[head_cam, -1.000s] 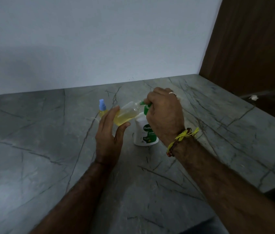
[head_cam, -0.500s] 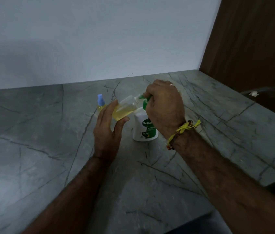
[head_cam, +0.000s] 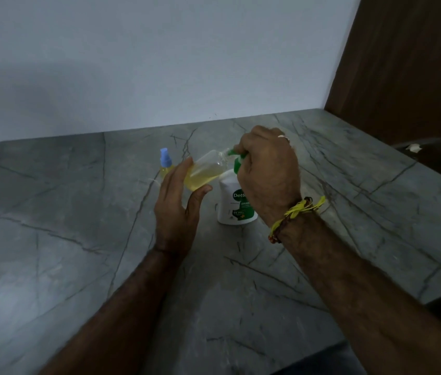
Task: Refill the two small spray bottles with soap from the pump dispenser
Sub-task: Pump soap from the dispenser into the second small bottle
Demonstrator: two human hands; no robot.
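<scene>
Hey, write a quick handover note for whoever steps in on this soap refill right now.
Left hand: holds the open bottle tilted, its mouth at the pump's spout.
Right hand: curled over the green pump head of the soap dispenser, which stands on the table.
Capped bottle: stands behind the left hand, blue top on, yellow liquid inside.
Done: open bottle roughly half full.
Left: finish filling, cap it.

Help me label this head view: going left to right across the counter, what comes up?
Blue-capped bottle → left hand → tilted open bottle → pump dispenser → right hand → yellow wrist thread.
</scene>
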